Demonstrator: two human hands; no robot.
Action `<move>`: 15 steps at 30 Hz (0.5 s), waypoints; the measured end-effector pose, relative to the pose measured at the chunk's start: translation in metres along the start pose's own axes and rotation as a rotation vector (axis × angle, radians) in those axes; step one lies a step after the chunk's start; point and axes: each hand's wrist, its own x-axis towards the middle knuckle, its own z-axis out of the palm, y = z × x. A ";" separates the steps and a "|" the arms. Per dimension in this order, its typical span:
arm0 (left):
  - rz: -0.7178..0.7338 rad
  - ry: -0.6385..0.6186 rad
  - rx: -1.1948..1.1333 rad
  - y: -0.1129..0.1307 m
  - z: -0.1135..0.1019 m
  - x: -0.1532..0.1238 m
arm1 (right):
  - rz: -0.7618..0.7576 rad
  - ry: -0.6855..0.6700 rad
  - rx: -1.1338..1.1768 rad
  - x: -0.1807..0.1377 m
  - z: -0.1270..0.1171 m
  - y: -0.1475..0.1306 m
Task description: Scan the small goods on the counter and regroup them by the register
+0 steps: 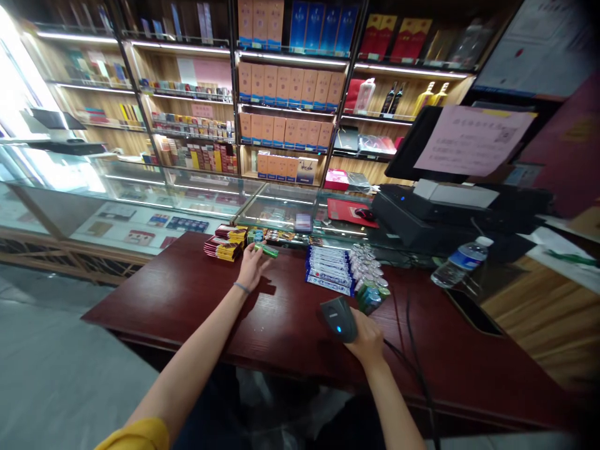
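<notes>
My left hand (252, 270) reaches over the dark red table with its fingers closed on a small green packet (267, 250), whose kind I cannot make out. Just left of that hand lie stacked red-and-yellow packets (223, 247). A few greenish small packs (255, 235) sit right behind my fingers. In my right hand (368, 337) is a black barcode scanner (338, 319) with a lit blue light, held above the table's front part. Beyond the scanner are a row of blue-and-white wrapped packs (329, 270), several pale round-topped packs (366, 264) and some green-blue ones (372, 297).
A water bottle (462, 262) and a dark phone-like slab (474, 311) are at the right. The scanner's cable (412, 356) crosses the table (281, 325). Behind stand a glass counter (281, 203), a monitor (407, 147) with a taped paper, and shelves of boxes.
</notes>
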 end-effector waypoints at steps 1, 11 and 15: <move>-0.068 -0.065 -0.074 0.002 0.006 -0.005 | 0.004 -0.001 0.000 0.000 0.000 -0.001; -0.336 -0.230 -0.261 -0.022 0.049 -0.042 | 0.047 -0.038 0.018 0.004 -0.005 -0.006; -0.421 -0.243 -0.301 -0.035 0.048 -0.043 | 0.035 -0.068 0.018 0.005 -0.007 -0.009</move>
